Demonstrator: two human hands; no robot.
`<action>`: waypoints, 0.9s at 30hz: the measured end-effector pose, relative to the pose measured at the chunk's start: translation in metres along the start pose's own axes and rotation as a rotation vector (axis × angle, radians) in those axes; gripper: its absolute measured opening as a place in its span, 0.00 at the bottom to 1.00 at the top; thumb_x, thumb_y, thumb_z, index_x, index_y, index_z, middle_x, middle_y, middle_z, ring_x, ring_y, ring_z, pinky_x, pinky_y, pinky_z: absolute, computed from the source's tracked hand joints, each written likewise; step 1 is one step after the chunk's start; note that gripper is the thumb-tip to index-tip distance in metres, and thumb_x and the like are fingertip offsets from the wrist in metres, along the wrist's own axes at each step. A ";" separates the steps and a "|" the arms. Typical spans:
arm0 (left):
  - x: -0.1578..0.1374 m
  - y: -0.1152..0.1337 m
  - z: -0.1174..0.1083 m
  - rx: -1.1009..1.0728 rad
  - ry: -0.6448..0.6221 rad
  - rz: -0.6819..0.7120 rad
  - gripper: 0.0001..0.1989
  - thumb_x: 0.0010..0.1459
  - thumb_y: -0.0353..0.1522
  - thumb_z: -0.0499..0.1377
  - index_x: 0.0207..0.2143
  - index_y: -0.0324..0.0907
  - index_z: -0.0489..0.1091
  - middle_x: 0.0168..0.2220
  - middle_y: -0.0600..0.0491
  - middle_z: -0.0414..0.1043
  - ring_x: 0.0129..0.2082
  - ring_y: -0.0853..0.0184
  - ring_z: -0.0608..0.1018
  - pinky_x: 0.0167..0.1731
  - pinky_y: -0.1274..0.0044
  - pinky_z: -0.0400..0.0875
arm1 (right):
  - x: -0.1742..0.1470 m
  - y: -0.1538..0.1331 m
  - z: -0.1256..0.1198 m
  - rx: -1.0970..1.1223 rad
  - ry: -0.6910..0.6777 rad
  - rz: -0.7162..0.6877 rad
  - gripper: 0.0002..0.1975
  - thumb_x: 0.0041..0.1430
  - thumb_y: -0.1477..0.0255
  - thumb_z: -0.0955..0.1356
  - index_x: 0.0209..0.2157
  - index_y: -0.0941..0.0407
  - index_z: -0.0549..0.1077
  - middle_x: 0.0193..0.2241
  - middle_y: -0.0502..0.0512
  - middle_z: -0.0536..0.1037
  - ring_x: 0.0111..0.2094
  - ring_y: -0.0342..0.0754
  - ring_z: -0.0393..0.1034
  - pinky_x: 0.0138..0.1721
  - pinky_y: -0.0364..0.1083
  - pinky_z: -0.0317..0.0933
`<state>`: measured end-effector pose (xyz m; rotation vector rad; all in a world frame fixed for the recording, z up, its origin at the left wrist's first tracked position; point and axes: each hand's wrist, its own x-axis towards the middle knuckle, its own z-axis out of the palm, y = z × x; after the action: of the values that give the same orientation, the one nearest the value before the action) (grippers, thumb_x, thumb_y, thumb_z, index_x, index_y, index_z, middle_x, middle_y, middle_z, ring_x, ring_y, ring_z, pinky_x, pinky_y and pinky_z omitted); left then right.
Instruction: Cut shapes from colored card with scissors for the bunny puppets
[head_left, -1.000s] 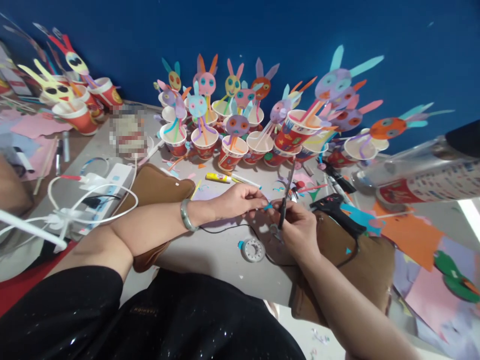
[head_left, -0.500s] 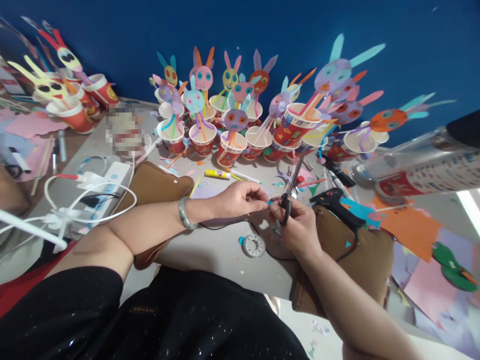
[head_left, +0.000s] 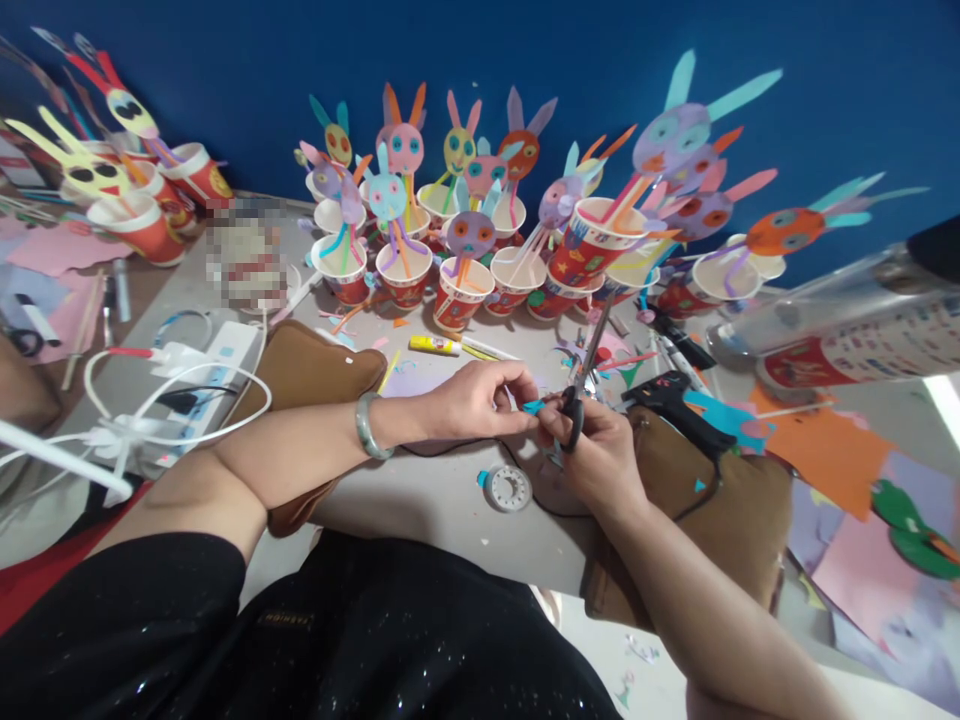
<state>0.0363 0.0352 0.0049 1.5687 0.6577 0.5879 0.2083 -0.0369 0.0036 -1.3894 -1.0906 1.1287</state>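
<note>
A small blue paper scrap (head_left: 534,407) is pinched between the thumb and index finger of the left hand (head_left: 476,402), and its right end is met by the fingertips of the right hand (head_left: 600,450). Its long axis is laid roughly side to side, from one hand toward the other; neither hand is clearly nearer. One pair of black-handled scissors (head_left: 575,415) is gripped in the right hand, just to the right of the scrap, with the blades pointed away from the body, crosswise to it. Whether the blades are parted cannot be told.

One bracelet (head_left: 368,426) is worn on the left wrist. Nearer the body, one tape roll (head_left: 495,497) is laid on the table (head_left: 450,500), with one blue bit (head_left: 482,479) at its left edge. Beyond the left hand, one yellow glue stick (head_left: 435,345) is seen; to the right, one black glue gun (head_left: 671,408) is placed. Two brown pads (head_left: 720,515) are counted, one by each forearm.

Farther out, rabbit-eared paper figures (head_left: 470,231) are stood in paper cups (head_left: 459,312): more than ten in the main group, an exact count being prevented by overlap. Two figures with dark glasses (head_left: 97,178) are counted at the far left.
</note>
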 end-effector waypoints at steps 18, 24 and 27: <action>0.001 0.011 -0.004 -0.203 -0.138 -0.194 0.12 0.66 0.35 0.53 0.31 0.36 0.69 0.19 0.57 0.67 0.17 0.77 0.66 0.19 0.83 0.61 | -0.001 0.005 -0.004 -0.012 -0.005 0.022 0.10 0.52 0.65 0.74 0.24 0.56 0.74 0.17 0.47 0.71 0.19 0.41 0.60 0.22 0.42 0.56; 0.001 0.008 -0.003 -0.217 -0.123 -0.196 0.12 0.66 0.35 0.54 0.33 0.36 0.70 0.20 0.57 0.68 0.17 0.77 0.66 0.18 0.83 0.61 | -0.002 0.002 -0.003 -0.013 0.005 0.021 0.11 0.52 0.65 0.74 0.24 0.56 0.74 0.16 0.46 0.70 0.18 0.41 0.60 0.21 0.42 0.56; 0.003 0.008 -0.003 -0.241 -0.103 -0.205 0.11 0.66 0.32 0.53 0.32 0.35 0.69 0.22 0.56 0.70 0.19 0.78 0.69 0.18 0.84 0.62 | -0.001 0.002 -0.004 -0.018 0.018 0.017 0.11 0.52 0.65 0.74 0.24 0.56 0.74 0.16 0.47 0.70 0.19 0.41 0.61 0.22 0.43 0.57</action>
<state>0.0369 0.0392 0.0136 1.2799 0.6362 0.4137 0.2117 -0.0391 0.0016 -1.4227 -1.0801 1.1185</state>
